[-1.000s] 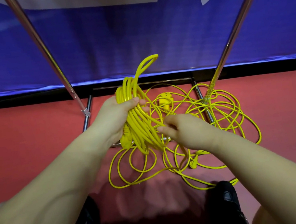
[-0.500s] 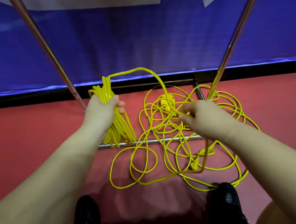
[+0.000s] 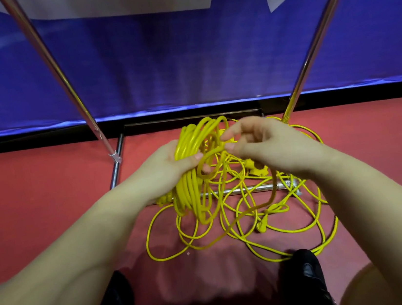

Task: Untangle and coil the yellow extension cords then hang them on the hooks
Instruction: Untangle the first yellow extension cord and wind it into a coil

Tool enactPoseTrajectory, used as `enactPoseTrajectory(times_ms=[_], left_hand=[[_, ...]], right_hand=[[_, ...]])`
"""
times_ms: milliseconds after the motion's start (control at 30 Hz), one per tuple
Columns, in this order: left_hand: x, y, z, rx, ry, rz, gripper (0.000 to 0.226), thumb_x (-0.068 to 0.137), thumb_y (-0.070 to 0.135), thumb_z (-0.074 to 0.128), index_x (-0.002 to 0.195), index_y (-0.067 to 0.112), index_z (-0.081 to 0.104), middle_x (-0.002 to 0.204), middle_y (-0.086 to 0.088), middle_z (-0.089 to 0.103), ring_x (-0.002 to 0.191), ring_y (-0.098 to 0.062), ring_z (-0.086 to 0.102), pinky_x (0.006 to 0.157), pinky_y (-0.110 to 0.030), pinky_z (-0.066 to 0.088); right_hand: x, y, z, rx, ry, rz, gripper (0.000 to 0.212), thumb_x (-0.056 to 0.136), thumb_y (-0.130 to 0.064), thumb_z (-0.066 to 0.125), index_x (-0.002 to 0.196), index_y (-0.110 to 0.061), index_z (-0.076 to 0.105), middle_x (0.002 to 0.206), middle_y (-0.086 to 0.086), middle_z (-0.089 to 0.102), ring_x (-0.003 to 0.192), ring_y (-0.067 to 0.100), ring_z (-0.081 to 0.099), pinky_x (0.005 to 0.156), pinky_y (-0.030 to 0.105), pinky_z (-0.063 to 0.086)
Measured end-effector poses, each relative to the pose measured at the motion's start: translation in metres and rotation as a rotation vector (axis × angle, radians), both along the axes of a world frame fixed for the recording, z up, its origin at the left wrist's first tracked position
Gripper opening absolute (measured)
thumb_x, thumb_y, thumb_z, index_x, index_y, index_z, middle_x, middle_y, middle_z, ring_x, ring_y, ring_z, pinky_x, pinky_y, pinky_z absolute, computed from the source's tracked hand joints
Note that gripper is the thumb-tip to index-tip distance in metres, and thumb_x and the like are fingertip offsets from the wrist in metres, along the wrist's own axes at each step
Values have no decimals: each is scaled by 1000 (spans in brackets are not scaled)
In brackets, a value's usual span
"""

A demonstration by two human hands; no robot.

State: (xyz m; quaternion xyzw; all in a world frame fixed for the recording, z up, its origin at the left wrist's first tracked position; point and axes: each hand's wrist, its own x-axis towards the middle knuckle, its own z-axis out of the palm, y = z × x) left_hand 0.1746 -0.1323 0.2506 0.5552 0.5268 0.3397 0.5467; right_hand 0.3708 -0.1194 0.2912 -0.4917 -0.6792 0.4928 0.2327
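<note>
Item: coil (image 3: 193,179) of yellow cord, part made. Our left hand (image 3: 168,166) grips it, thumb across the gathered loops, which hang down in front of the low bar (image 3: 248,189) of the metal rack (image 3: 55,66).

Item: right hand (image 3: 265,144), fingers curled, pinching the next turn of cord just beside the top of the coil.

Item: loose cord (image 3: 295,237), a tangle on the red floor (image 3: 36,212) between the rack's feet and our black shoes (image 3: 310,273). A plug (image 3: 263,226) lies among the loops. One strand runs from the right hand down into the heap.

Item: hooks. None in view; we cannot tell where they sit.

Handling note, our judgement: we should lay this turn the same size as the others and tuck it under the left thumb before letting go. The feed strand crosses several floor loops, so we should draw it up slowly and shake free any loop that lifts with it; pulling hard could tighten a knot. The second cord looks mixed into the same heap, and it may ride up with the first.
</note>
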Motion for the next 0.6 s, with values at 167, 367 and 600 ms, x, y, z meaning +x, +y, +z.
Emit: enactPoseTrajectory(times_ms=[167, 367, 600], left_hand=[[9, -5, 2, -116, -177, -47, 8, 94, 7, 47, 89, 9, 53, 64, -4, 65, 60, -16, 66, 59, -32, 57], [17, -8, 3, -159, -206, -53, 9, 90, 8, 52, 84, 13, 55, 69, -3, 69, 59, -17, 66, 60, -35, 57], [16, -6, 7, -103, -222, -31, 10, 92, 7, 49, 86, 12, 56, 63, -1, 68, 50, -10, 61, 50, -25, 54]], right_hand=[[7, 8, -5, 229, -123, -138, 15, 79, -31, 71, 74, -20, 62, 54, -13, 52, 47, 11, 44, 46, 24, 40], [1, -1, -5, 80, -288, 198, 10, 78, -25, 73, 75, -22, 65, 48, -18, 53, 42, -5, 47, 46, 7, 33], [6, 1, -15, -92, -452, 144, 28, 80, -43, 67, 81, -17, 58, 69, -4, 57, 61, 10, 51, 60, 23, 41]])
